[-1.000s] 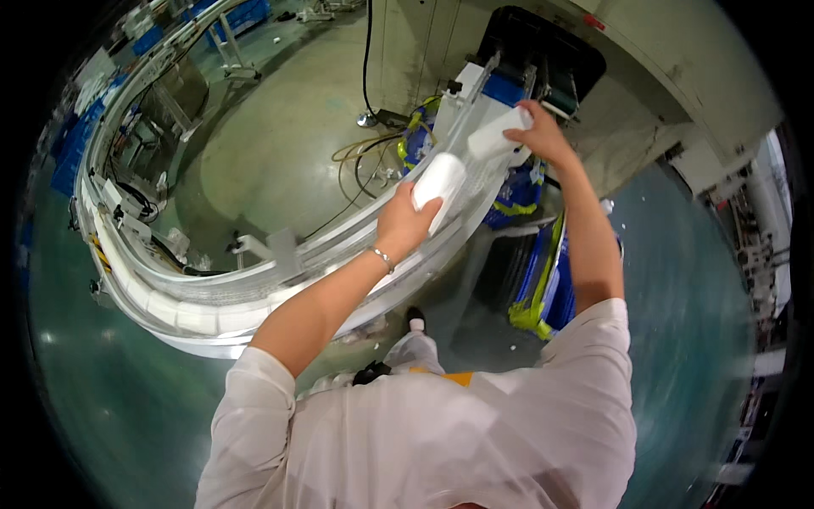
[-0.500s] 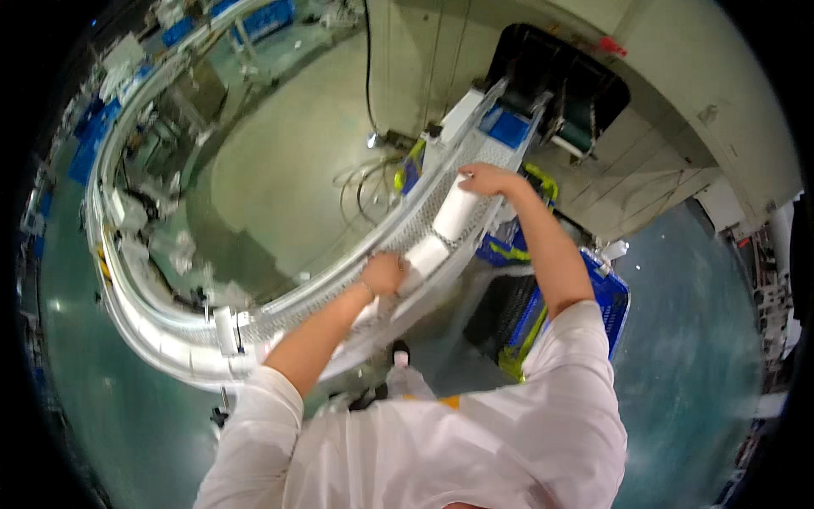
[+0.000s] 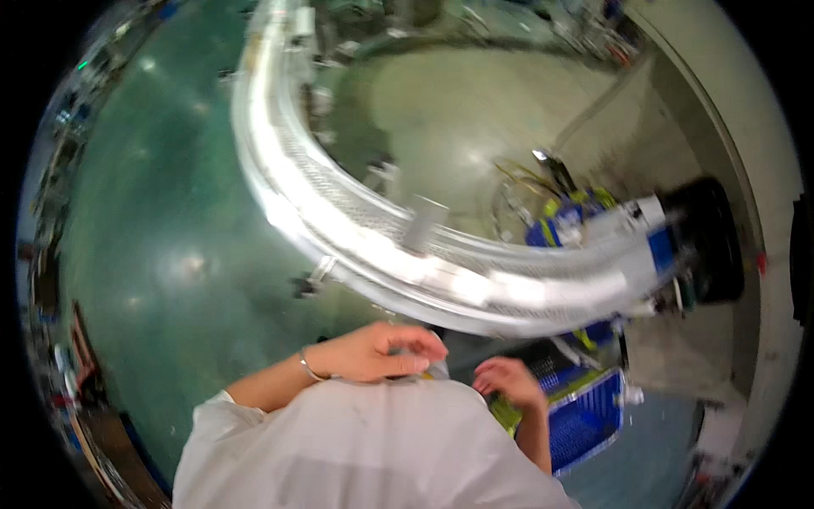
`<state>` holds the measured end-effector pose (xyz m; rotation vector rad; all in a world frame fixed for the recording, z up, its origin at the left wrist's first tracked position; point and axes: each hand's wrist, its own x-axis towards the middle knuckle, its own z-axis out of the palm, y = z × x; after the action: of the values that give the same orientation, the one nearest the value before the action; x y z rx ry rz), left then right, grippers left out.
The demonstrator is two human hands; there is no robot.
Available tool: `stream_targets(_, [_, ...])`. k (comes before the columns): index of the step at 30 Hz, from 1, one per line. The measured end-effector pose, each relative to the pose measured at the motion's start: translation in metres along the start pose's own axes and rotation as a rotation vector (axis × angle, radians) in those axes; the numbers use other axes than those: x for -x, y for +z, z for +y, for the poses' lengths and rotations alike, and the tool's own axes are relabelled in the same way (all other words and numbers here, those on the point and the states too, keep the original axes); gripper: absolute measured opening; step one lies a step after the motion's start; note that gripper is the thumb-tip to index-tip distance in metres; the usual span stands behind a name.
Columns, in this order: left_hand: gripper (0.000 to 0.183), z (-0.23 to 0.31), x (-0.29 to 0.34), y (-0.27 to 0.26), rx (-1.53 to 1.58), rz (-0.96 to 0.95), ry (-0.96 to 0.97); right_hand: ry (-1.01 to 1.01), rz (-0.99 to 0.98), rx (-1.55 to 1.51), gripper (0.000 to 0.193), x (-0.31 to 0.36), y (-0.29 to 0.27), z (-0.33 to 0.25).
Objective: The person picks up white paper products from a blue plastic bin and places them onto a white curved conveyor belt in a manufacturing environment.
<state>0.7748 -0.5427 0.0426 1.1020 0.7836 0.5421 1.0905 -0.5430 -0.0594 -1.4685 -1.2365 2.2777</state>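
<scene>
While blurred white cylinders (image 3: 462, 282) are borne by the curved conveyor (image 3: 363, 215), left hand (image 3: 381, 351) and right hand (image 3: 512, 382) held empty, half open, fingers loosely curled

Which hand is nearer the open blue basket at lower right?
Right. The right hand is just left of the blue basket in the picture; the left hand is farther left, in front of the white top.

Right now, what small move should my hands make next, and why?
Perhaps extend the left hand toward the blurred white pieces on the curved conveyor: it and the right hand look empty, and neither touches the conveyor.
</scene>
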Motion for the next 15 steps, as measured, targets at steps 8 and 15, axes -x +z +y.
stream_targets(8, [0.037,-0.126,0.231,-0.083,-0.151,0.671,-0.158,-0.214,-0.287,1.167,0.032,-0.189,0.267,0.016])
stream_targets(15, [0.034,-0.155,0.349,-0.142,0.147,0.881,-0.153,-0.326,-0.849,0.982,0.038,-0.286,0.426,-0.031])
